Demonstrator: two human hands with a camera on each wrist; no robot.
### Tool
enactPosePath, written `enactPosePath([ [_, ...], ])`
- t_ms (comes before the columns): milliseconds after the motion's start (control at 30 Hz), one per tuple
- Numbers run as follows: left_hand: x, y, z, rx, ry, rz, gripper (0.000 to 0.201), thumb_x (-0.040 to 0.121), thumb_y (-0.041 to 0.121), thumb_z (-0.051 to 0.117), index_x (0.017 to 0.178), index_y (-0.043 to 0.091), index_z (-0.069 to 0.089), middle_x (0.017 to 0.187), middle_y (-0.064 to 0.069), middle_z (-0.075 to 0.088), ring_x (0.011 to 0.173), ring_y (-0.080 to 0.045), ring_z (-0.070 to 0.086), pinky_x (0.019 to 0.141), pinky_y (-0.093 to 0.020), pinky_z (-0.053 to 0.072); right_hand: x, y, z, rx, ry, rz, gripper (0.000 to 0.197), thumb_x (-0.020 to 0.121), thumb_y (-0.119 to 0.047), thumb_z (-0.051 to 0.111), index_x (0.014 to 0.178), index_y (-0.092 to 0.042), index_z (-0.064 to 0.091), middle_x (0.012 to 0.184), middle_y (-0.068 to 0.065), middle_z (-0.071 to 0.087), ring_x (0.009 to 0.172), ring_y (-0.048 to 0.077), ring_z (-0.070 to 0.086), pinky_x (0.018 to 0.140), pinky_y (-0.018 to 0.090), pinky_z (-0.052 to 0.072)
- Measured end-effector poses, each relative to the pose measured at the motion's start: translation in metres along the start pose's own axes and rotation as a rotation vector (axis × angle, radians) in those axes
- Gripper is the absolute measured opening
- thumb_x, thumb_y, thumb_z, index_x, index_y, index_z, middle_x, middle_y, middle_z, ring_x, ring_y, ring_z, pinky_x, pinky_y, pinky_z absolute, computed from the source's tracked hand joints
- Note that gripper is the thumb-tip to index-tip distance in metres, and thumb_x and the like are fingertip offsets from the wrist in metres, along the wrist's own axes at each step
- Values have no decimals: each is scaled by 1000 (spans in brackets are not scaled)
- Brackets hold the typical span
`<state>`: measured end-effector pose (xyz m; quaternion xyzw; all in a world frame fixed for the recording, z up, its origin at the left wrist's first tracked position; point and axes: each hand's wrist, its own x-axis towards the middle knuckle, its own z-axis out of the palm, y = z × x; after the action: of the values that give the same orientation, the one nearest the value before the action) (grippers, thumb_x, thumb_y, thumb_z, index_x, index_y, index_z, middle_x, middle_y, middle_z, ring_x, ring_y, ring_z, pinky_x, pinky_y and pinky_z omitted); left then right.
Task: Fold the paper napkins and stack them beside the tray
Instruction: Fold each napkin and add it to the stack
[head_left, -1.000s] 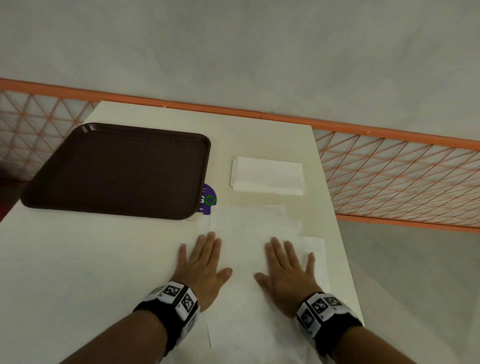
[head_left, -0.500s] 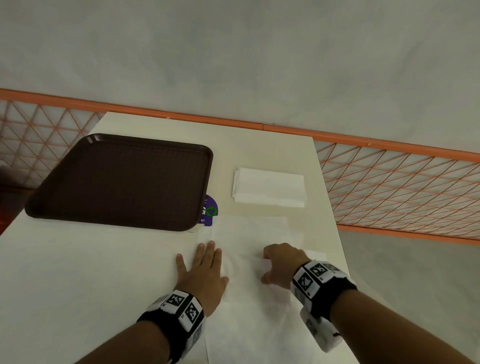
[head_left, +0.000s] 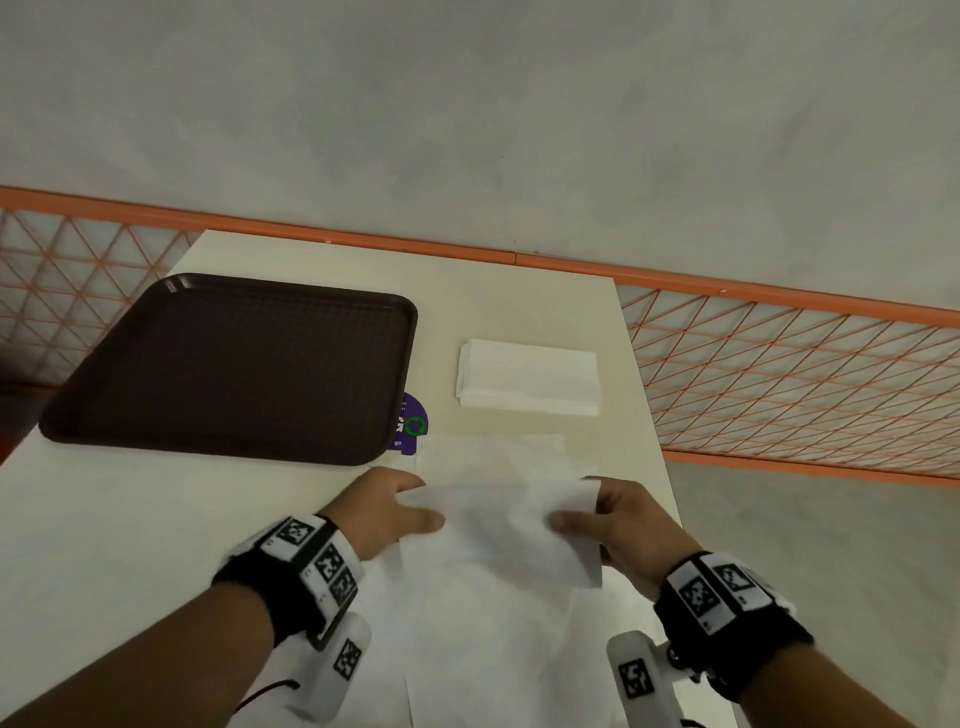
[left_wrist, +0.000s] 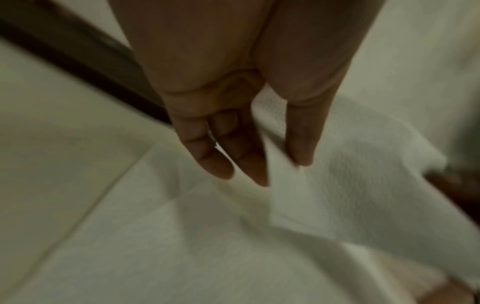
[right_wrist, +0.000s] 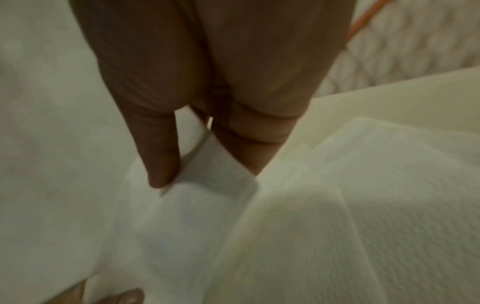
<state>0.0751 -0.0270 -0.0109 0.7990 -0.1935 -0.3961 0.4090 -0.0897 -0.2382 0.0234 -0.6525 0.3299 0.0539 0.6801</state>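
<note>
A white paper napkin (head_left: 498, 525) is lifted at its far edge above other unfolded napkins (head_left: 493, 644) lying on the cream table. My left hand (head_left: 410, 512) pinches its left corner between thumb and fingers; the left wrist view shows the paper (left_wrist: 283, 197) held between them. My right hand (head_left: 582, 512) pinches the right corner (right_wrist: 215, 174). A stack of folded napkins (head_left: 529, 375) lies right of the dark brown tray (head_left: 228, 364), a hand's length beyond my hands.
The table (head_left: 130, 545) ends close on the right, with grey floor below. An orange mesh railing (head_left: 789, 384) runs behind and to the right. A purple sticker (head_left: 413, 423) shows at the tray's near right corner.
Both hands lay flat on the napkins a second ago. They have since curled, pinched the top napkin's far corners and lifted that edge off the pile.
</note>
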Motion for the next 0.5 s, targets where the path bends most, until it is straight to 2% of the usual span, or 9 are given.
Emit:
enactPosePath([
  [67,1,4,-2,-215,23,-14,7,81,13,75,88,11,75,90,-8,75,89,-29,71,89,-51,53,0,8,-4,137,64,37,20,82,-7,72,102,-1,71,98,18,74,84,30,70,69,39,57],
  [133,4,8,3,-397,68,-23,11,85,12,70,95,10,74,97,-11,74,98,-34,69,91,-50,53,2,14,-3,188,112,30,16,87,-11,68,101,-4,71,97,14,74,82,27,72,67,37,56],
  [233,10,16,15,-552,175,-49,13,91,18,63,100,11,70,101,-10,73,95,-25,68,79,-38,57,14,15,0,187,228,-6,9,90,-12,66,94,-6,71,90,12,75,75,24,71,60,33,55],
  [300,16,19,19,-574,250,-47,13,93,21,60,96,12,69,96,-8,71,90,-21,66,68,-33,57,29,9,-3,86,333,-14,7,90,-15,67,88,-10,70,80,6,72,64,18,65,53,28,52],
  [367,21,20,21,-570,312,-59,16,95,23,57,91,11,68,84,-8,66,77,-17,61,63,-30,55,48,-2,-13,19,395,-30,8,89,-18,68,86,-11,69,76,5,69,59,16,59,49,23,48],
  [433,25,16,22,-418,338,-63,21,96,26,55,88,10,67,74,-7,65,67,-16,59,68,-33,54,68,-17,-26,7,415,-55,9,88,-17,68,90,-8,69,77,7,67,58,17,56,46,21,45],
  [500,28,8,24,-180,336,-11,22,95,28,54,87,12,67,77,-4,69,68,-15,60,77,-35,53,88,-34,-39,3,419,-84,11,88,-15,68,92,-5,69,75,9,65,52,17,51,42,21,42],
])
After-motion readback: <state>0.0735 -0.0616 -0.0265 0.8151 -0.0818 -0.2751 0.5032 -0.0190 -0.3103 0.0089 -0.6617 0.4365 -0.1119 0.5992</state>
